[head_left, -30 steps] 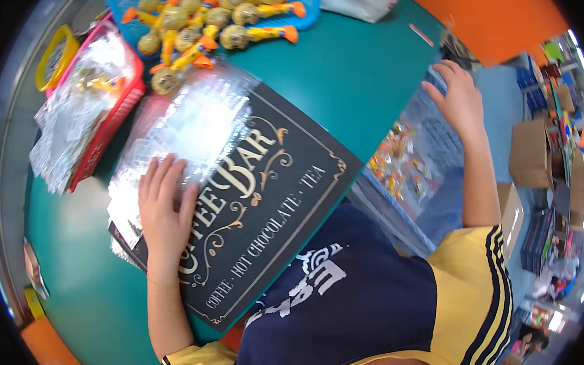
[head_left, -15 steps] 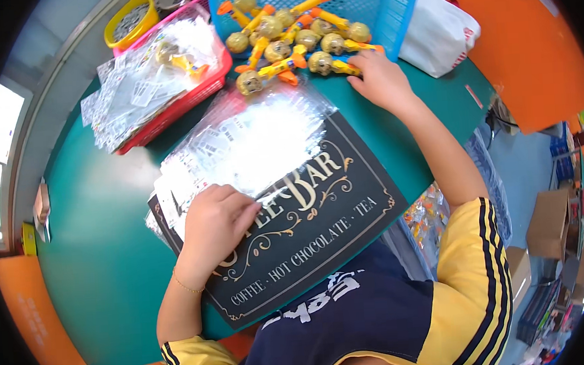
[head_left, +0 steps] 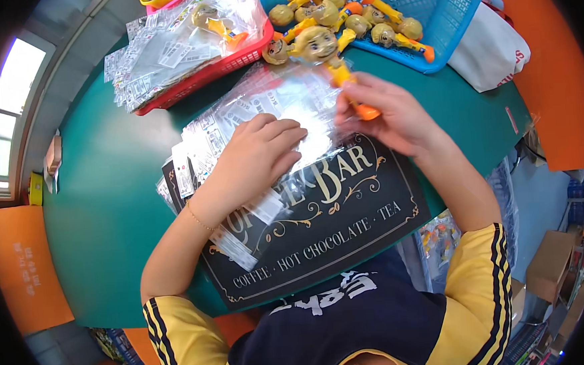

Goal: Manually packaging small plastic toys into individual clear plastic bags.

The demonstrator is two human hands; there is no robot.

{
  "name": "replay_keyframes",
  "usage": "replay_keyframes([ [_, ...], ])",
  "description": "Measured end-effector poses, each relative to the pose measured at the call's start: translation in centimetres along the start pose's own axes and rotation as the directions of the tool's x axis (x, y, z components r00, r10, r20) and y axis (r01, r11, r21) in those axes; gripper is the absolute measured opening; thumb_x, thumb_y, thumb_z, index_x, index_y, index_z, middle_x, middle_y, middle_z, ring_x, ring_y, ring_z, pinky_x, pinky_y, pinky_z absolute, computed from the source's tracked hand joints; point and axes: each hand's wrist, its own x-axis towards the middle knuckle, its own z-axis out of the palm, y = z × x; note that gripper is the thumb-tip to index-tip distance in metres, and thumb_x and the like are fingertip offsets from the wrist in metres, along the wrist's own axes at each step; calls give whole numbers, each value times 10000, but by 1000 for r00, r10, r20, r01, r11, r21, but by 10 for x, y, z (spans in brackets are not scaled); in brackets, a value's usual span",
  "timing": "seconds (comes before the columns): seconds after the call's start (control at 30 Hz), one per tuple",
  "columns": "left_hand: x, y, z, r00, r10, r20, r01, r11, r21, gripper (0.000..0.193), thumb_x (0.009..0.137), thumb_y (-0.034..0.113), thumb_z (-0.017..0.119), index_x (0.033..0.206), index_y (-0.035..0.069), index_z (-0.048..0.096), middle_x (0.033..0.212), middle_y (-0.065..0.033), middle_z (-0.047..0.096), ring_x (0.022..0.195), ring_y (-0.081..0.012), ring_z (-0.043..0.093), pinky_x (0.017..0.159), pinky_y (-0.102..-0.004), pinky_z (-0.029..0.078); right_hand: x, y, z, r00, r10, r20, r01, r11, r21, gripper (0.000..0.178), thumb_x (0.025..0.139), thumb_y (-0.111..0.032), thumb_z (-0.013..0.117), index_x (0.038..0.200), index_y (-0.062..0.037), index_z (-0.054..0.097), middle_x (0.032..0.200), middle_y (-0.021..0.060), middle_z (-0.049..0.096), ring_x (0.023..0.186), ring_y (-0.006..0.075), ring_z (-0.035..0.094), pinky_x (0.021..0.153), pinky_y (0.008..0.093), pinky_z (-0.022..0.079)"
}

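In my right hand (head_left: 388, 113) is a toy with a round, see-through yellowish head bearing a face and a yellow-and-orange handle (head_left: 350, 88). The fingers wrap round the handle, and the head points away from me. My left hand (head_left: 257, 151) lies over a pile of clear printed plastic bags (head_left: 234, 109), fingers bent and thumb low. It appears to grip a clear plastic bag (head_left: 283, 196) whose lower part spreads over the black sign board (head_left: 316, 254); its fingertips are partly lost in glare. The bag pile rests on the board's far part.
At the far right a blue basket (head_left: 453, 22) holds several similar toys (head_left: 399, 25). Left of it stands a red basket (head_left: 205, 74) heaped with printed bags, one toy on top. A white bag (head_left: 491, 46) sits beside the blue basket on the green table (head_left: 107, 214).
My right hand has lifted a toy from the basket area and brought it nearer over the bags. My left hand has moved up and right; a bag now spreads across the board's left part.
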Motion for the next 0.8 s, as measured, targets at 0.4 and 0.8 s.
replay_keyframes([
  [0.4,-5,5,3,997,-57,58,58,998,-18,217,779,180,667,979,103,639,958,-24,597,949,-219,527,841,-354,410,18,44,17,992,110,59,-113,993,44,252,945,-191,533,1115,-8,505,957,55,601,1093,158,558,909,235,461],
  [0.8,-18,7,7,1000,0,28,1,1000,-30,173,784,134,661,918,64,577,910,-58,576,919,-253,537,840,-364,416,17,55,21,995,4,101,12,986,-166,316,916,-164,587,1176,-5,501,1040,60,624,943,85,589,818,217,469],
])
